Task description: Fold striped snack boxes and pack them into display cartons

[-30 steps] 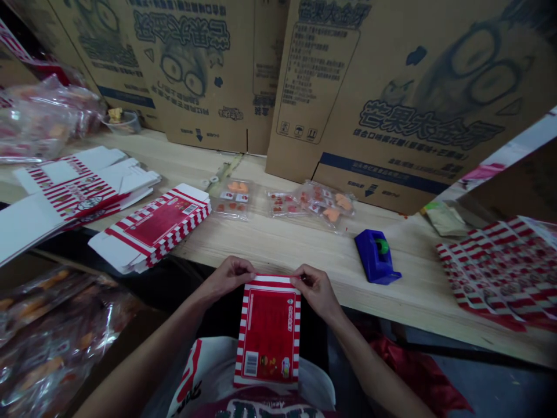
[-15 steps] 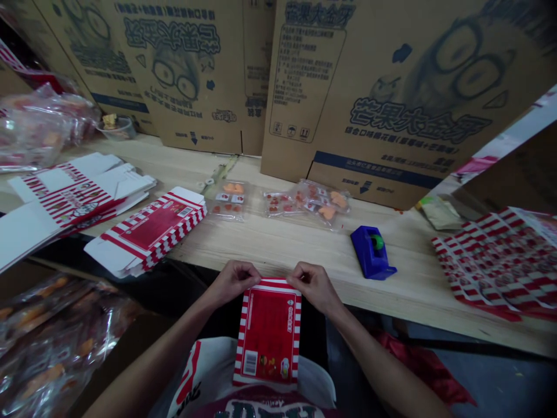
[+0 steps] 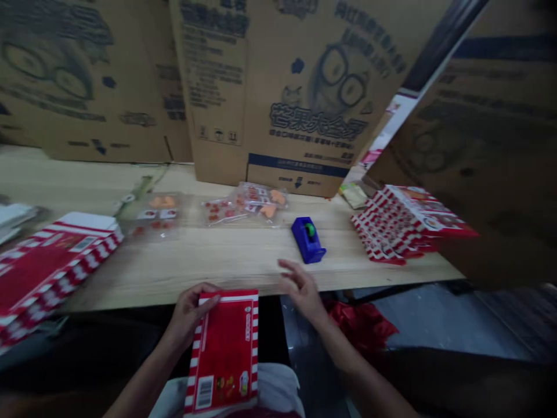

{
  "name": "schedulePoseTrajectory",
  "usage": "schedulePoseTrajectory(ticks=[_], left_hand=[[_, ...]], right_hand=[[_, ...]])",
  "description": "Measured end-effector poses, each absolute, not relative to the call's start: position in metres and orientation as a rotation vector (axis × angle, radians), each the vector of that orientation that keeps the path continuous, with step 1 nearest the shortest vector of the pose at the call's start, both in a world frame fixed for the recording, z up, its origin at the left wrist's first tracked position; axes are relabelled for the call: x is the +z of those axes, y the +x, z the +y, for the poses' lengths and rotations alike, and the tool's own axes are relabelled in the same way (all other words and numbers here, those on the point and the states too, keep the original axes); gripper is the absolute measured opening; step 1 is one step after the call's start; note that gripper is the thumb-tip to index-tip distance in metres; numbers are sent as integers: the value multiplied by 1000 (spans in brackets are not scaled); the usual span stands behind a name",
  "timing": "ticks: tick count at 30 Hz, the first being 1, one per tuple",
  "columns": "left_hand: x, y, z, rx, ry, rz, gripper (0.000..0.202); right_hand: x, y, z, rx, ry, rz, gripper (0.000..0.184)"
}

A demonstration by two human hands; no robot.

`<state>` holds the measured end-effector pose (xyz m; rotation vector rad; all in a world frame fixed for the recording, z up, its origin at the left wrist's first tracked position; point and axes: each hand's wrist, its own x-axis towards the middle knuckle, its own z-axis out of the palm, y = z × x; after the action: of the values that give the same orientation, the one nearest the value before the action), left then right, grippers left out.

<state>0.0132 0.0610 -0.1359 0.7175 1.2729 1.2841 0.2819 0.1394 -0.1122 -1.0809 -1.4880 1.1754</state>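
My left hand (image 3: 189, 310) grips the top left corner of a red and white striped carton (image 3: 224, 351) that rests upright on my lap. My right hand (image 3: 300, 287) is off the carton, fingers spread and loose, hovering at the wooden table's front edge (image 3: 217, 273). A blue tape dispenser (image 3: 307, 240) with a green roll stands on the table just beyond that hand.
A stack of flat striped cartons (image 3: 47, 264) lies at the left, another stack (image 3: 402, 223) at the right. Clear packets of orange sweets (image 3: 246, 203) lie mid-table. Large printed cardboard boxes (image 3: 278, 87) wall the back and the right side.
My right hand has let go of the carton's top edge and moved right toward the tape dispenser. The view has swung to the right, and my left hand still holds the carton.
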Motion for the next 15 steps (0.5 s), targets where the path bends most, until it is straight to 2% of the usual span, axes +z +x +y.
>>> schedulePoseTrajectory(ticks=[2, 3, 9, 15], left_hand=[[-132, 19, 67, 1245, 715, 1270, 27], [-130, 22, 70, 1230, 713, 1264, 28], [-119, 39, 78, 1173, 733, 1242, 29], [-115, 41, 78, 1149, 740, 1200, 27]], right_hand=[[-106, 325, 173, 754, -1276, -1292, 26], [-104, 344, 189, 654, -1351, -1231, 26], [-120, 377, 239, 875, -1427, -1202, 27], [-144, 361, 227, 824, -1291, -1022, 30]])
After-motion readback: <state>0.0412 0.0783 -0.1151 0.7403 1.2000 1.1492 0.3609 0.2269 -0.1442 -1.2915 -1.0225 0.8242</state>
